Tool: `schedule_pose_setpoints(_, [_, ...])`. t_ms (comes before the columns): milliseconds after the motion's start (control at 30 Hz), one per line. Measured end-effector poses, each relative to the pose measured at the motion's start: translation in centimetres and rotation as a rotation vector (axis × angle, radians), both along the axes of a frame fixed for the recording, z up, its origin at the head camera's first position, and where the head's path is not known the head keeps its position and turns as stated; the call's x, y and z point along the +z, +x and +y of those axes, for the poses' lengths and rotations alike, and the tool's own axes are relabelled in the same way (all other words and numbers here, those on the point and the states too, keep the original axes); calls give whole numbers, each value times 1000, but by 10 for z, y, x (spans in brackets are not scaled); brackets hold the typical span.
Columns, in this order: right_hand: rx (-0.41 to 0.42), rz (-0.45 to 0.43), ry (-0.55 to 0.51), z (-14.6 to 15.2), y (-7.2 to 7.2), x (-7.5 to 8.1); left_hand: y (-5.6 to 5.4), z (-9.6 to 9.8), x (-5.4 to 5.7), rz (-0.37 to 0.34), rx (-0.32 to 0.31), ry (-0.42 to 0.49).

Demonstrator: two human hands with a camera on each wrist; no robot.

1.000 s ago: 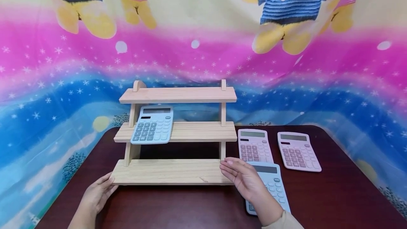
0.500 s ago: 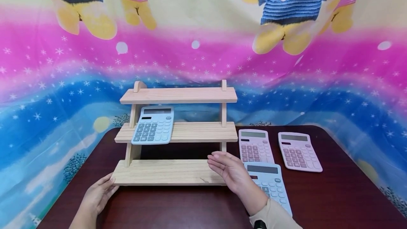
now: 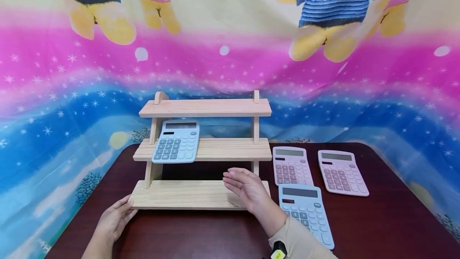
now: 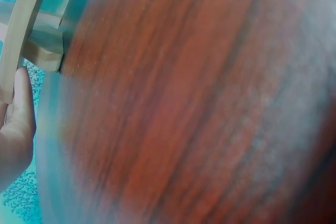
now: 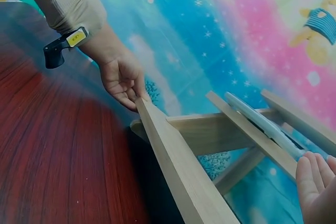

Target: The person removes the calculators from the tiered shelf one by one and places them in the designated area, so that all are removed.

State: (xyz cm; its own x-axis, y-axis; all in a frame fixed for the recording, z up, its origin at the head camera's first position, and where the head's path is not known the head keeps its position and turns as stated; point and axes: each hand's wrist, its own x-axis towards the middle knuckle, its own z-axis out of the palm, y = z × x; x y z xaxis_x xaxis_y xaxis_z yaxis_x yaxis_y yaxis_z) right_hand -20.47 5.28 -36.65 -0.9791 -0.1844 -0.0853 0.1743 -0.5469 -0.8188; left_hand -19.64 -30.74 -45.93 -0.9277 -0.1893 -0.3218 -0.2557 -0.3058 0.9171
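Note:
A three-tier wooden display shelf [image 3: 201, 195] stands on the table. Its bottom board's left end is pinched between the thumb and fingers of my left hand [image 3: 116, 217]; the right wrist view shows that same left hand [image 5: 122, 77] at the board's corner. Fingers extended together, my right hand [image 3: 246, 189] is held in front of the bottom tier's right part, holding nothing. On the middle tier a light blue calculator [image 3: 176, 143] leans back at the left. Another light blue calculator [image 3: 307, 219] lies on the table, partly covered by the right wrist and sleeve.
Two pink calculators lie right of the shelf: one [image 3: 292, 165] behind the blue one, the other [image 3: 343, 173] farther right. A dark red-brown table [image 3: 172, 237] carries everything. Behind it hangs a colourful printed cloth [image 3: 223, 27].
My right hand has moved left, from the bottom board's right end to in front of the board. The left hand keeps its place on the shelf. The view has shifted slightly.

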Motion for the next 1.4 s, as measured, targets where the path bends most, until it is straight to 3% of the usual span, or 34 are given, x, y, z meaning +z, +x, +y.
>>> schedule_pose_setpoints(267, [-1,5,-29,-16,-11,6,0,2,1,-1,-5,-30])
schedule_pose_setpoints(700, [-31,22,14,-36,-26,13,1,1,1,-3,0,-47])
schedule_pose_setpoints(900, [-26,23,41,-49,-32,12,1,2,1,4,5,-25])
schedule_pose_setpoints(1400, [-57,9,115,-77,-47,10,-1,2,-2,-16,4,-79])
